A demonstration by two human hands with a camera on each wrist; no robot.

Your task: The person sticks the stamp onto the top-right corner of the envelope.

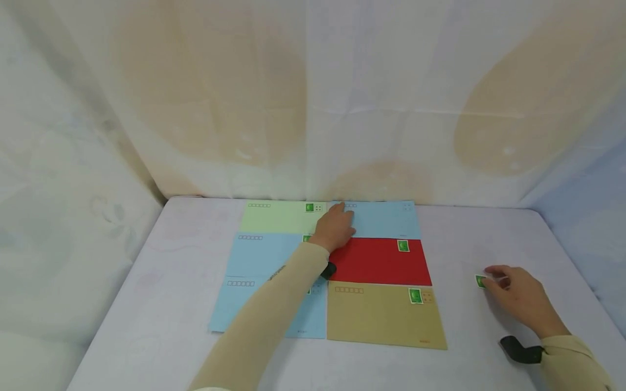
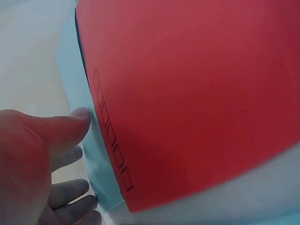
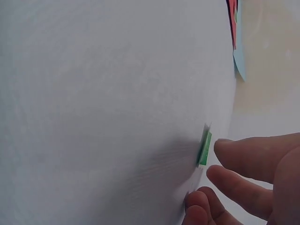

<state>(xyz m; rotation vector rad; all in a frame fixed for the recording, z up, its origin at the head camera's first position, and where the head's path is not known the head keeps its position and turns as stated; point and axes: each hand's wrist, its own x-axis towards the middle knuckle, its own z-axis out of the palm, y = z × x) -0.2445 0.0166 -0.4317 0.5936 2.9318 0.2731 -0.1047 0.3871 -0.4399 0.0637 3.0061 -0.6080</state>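
Observation:
My left hand [image 1: 335, 227] rests at the left end of a light blue envelope [image 1: 386, 221] in the back row, its fingers extended. In the left wrist view, the thumb lies near the edge of a red envelope [image 2: 197, 98], which is just in front of the blue one. Over on the right side of the table, my right hand [image 1: 520, 296] is beside a small green stamp [image 1: 480, 281]. The right wrist view shows thumb and forefinger parted close to that stamp [image 3: 205, 149], which appears to lie on the table; contact is hard to tell.
A pale green envelope [image 1: 274, 218] and two blue envelopes [image 1: 264, 258] lie to the left, partly under my left sleeve. A tan envelope [image 1: 381, 320] is at front right. Green stamps sit on the red and tan envelopes. A curtain [image 1: 303, 108] hangs behind the white table [image 1: 161, 293].

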